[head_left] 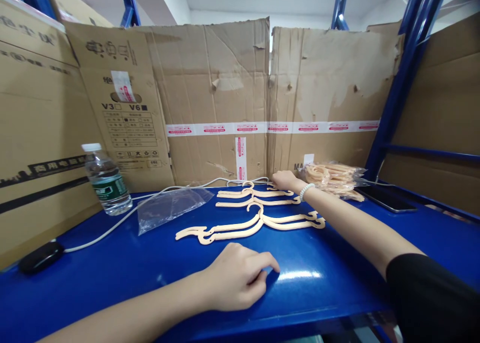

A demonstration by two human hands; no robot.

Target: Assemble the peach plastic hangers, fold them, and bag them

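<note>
In the head view, the front hanger (261,219), cream-coloured, lies flat on the blue table (112,273) and serves as the landmark. The left hand (242,278) rests nearer the wearer than this hanger, apart from it; its fingers are loosely curled, index finger bent forward, with nothing visible in them. The right hand (287,180) reaches beyond the front hanger, by the far end of the other hangers (277,202), which lie close behind it. Whether those fingers grip a hanger I cannot tell; they are turned away and small.

Right of and behind the landmark sits a bagged bundle of hangers (332,178), with a phone (390,198) just beside it. To its left lie a clear plastic bag (172,208) and, farther off, an upright bottle (108,185).

The hangers sit so close that pulling one could hook its neighbour. The white cable (101,238) passing behind could snag a hook. A lowered right forearm might knock the hangers' right ends askew.
</note>
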